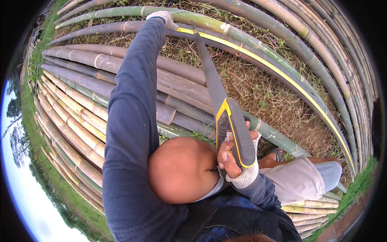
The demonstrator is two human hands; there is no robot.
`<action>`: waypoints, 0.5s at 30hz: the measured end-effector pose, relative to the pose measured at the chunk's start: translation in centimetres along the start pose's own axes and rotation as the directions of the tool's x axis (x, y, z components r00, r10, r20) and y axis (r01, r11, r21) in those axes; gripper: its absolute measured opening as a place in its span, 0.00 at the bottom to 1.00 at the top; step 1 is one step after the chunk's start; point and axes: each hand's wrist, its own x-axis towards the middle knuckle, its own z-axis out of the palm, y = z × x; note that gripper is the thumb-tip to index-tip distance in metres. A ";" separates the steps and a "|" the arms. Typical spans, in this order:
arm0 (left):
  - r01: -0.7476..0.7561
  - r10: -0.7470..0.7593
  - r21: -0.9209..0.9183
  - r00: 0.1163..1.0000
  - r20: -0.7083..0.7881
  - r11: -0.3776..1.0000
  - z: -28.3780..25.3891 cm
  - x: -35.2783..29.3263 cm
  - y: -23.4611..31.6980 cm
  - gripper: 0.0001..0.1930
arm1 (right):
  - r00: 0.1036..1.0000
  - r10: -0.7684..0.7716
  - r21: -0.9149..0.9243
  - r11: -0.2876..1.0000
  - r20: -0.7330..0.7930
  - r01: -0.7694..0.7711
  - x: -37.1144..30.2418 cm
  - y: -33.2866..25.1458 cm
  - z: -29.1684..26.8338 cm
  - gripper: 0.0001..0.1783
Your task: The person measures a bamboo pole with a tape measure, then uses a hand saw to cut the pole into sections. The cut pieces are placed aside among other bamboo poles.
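My right hand (234,157), in a pale fingerless glove, is closed round the black and yellow handle of a hand saw (211,80). The saw's dark blade points away from me, its tip just over a yellow measuring tape (258,57). That tape runs along a long bamboo pole (225,29), curving off to the right. At the tape's far left end my left hand (163,18), gloved in white, reaches out and pinches it against the pole. The fingertips of that hand are partly hidden. Several green and brownish poles lie beside the tape.
Stacked bamboo poles (76,117) cover the left side, and more poles (334,44) lie at the far right. Dry grass and soil (258,97) show between them. A bent knee (181,169) is close in front of me; a leg in pale shorts (298,177) and a sandal (278,153) are at right.
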 end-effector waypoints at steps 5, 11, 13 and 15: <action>-0.009 0.009 0.007 0.998 0.058 1.000 -0.3 0.7 0.0 0.31 | 0.983 -0.177 -0.149 0.972 0.056 0.184 0.9 -0.8 0.5 0.27; -0.034 0.039 -0.055 0.995 0.092 0.998 -0.2 0.7 -0.4 0.29 | 0.990 -0.135 -0.132 0.983 -0.027 0.130 1.5 -1.9 2.0 0.20; -0.032 0.035 -0.046 0.998 0.060 0.998 0.0 0.7 -0.5 0.29 | 0.999 -0.046 -0.061 0.997 -0.026 0.045 1.4 -2.3 2.0 0.23; -0.037 0.038 -0.029 0.998 0.048 0.999 0.1 0.8 -0.5 0.29 | 0.986 -0.167 -0.220 0.961 0.008 0.165 1.4 -2.6 1.8 0.27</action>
